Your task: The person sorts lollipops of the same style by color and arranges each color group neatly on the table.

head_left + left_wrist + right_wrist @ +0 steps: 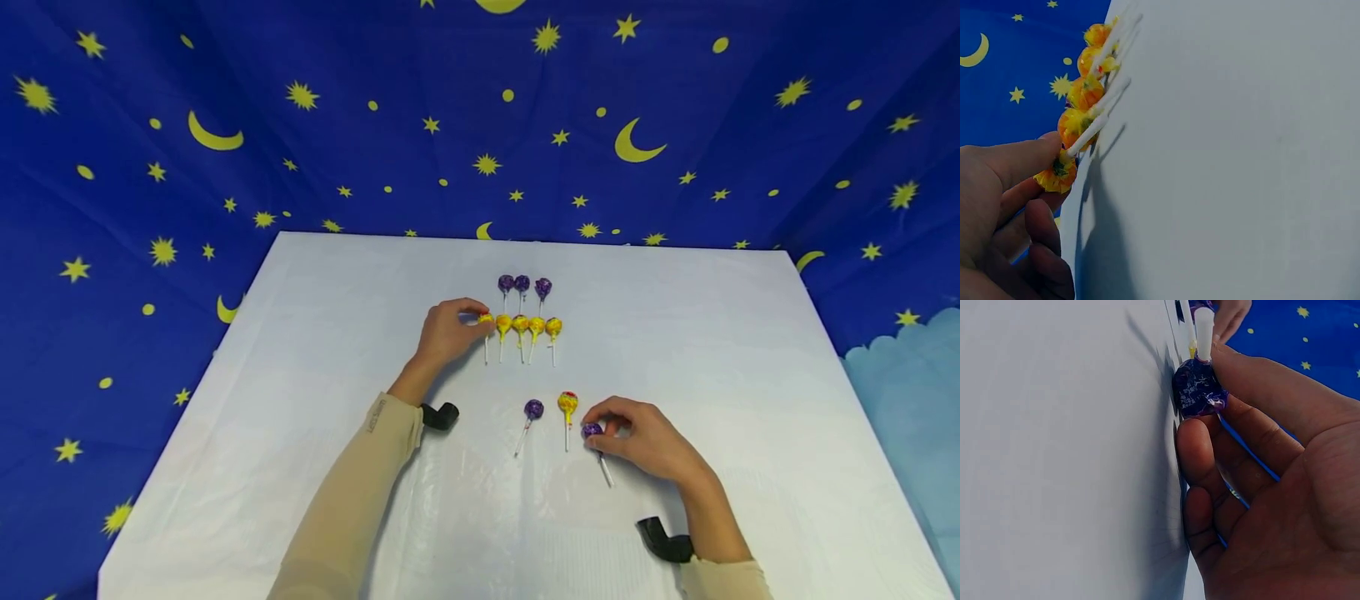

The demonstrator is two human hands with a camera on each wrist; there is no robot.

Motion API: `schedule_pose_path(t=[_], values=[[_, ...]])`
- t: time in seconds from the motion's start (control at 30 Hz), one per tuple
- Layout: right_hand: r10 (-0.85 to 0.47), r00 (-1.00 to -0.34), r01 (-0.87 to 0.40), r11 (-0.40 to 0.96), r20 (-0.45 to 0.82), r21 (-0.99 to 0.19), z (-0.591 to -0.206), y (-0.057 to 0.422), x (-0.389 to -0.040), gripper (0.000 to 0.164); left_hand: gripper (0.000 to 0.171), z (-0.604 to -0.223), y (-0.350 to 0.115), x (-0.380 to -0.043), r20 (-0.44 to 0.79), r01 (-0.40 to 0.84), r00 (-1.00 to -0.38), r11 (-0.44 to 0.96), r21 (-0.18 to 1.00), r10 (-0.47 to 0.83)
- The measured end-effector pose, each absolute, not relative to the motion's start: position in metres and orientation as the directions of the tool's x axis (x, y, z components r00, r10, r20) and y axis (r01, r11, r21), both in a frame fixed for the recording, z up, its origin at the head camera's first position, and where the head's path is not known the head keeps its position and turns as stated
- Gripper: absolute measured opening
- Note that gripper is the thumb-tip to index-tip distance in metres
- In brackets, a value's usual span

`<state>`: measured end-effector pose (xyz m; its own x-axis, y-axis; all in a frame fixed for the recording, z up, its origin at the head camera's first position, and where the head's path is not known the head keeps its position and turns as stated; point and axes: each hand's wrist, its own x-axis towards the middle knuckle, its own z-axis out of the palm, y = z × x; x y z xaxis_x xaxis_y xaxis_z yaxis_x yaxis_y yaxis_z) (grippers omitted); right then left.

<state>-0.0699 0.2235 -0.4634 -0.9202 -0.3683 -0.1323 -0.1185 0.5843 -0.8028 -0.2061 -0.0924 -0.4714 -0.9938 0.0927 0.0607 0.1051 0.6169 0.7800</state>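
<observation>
My left hand [450,332] pinches the head of the leftmost yellow lollipop [1057,175], whose white stick points toward the front of the table. That lollipop ends a row of several yellow lollipops [521,325] lying side by side. Nearer the front, my right hand [637,435] holds a purple lollipop [1200,390] by its wrapped head between thumb and fingers, the stick angled toward me. Just left of that hand lie a yellow lollipop [567,403] with a red top and another purple lollipop [533,409].
Behind the yellow row, three purple lollipops [522,284] lie with their sticks toward me. A white cover lies over the table [247,433]. Blue cloth [420,167] with yellow stars and moons hangs behind and beside it. Black curved pieces [441,416] sit at both wrists.
</observation>
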Motion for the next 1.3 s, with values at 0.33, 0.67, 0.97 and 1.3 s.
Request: schedule_pose_path(t=[0.33, 0.67, 0.97, 1.3], values=[[-0.371, -0.919, -0.119, 0.581, -0.132, -0.805, -0.463, 0.222, -0.069, 0.022, 0.027, -0.473, -0.093, -0.209, 0.047, 0.112, -0.992, 0.662, 0.741, 0.115], [-0.371, -0.920, -0.127, 0.591, -0.128, -0.797, -0.463, 0.224, -0.071, 0.022, 0.035, -0.476, -0.093, -0.209, 0.058, 0.143, -0.988, 0.691, 0.708, 0.144], [-0.371, -0.919, -0.119, 0.584, -0.133, -0.803, -0.464, 0.224, -0.070, 0.022, 0.043, -0.475, -0.095, -0.208, 0.047, 0.151, -0.985, 0.702, 0.696, 0.165], [-0.361, -0.922, -0.115, 0.596, -0.137, -0.795, -0.466, 0.224, -0.071, 0.021, 0.049, -0.448, -0.090, -0.187, 0.122, 0.279, -0.952, 0.634, 0.721, 0.280]])
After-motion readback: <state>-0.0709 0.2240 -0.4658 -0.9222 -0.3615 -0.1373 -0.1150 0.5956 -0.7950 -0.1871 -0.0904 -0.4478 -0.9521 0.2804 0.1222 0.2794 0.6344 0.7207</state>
